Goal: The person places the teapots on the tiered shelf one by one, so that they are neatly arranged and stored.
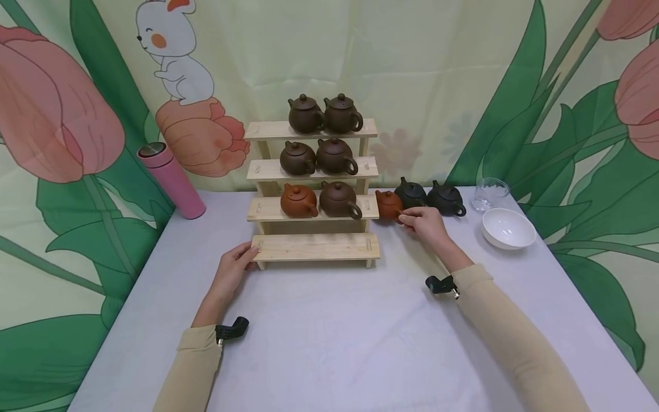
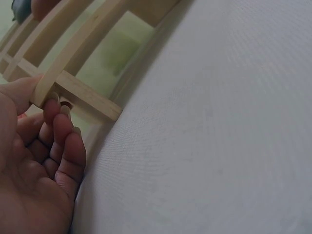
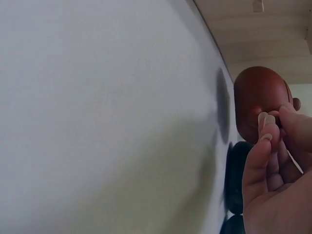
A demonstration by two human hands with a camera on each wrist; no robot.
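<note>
My right hand [image 1: 428, 224] pinches the handle of a small reddish-brown teapot [image 1: 387, 205], just right of a four-step wooden stand [image 1: 316, 247]. In the right wrist view the teapot [image 3: 261, 92] shows its rounded body, with a shadow on the cloth beside it. With thumb and fingers, my left hand [image 1: 231, 272] grips the left end of the stand's lowest step. On the step above sit an orange-brown teapot [image 1: 296, 201] and a dark brown teapot [image 1: 337, 200]. Each of the two upper steps carries two dark brown teapots. The lowest step is bare.
Two black teapots, the nearer one [image 1: 411, 194] and its neighbour [image 1: 445, 200], stand right of the reddish one. Farther right are a clear glass bowl [image 1: 489, 194] and a white bowl [image 1: 508, 229]. A pink bottle [image 1: 175, 183] stands at the back left of the white-covered table [image 1: 329, 343].
</note>
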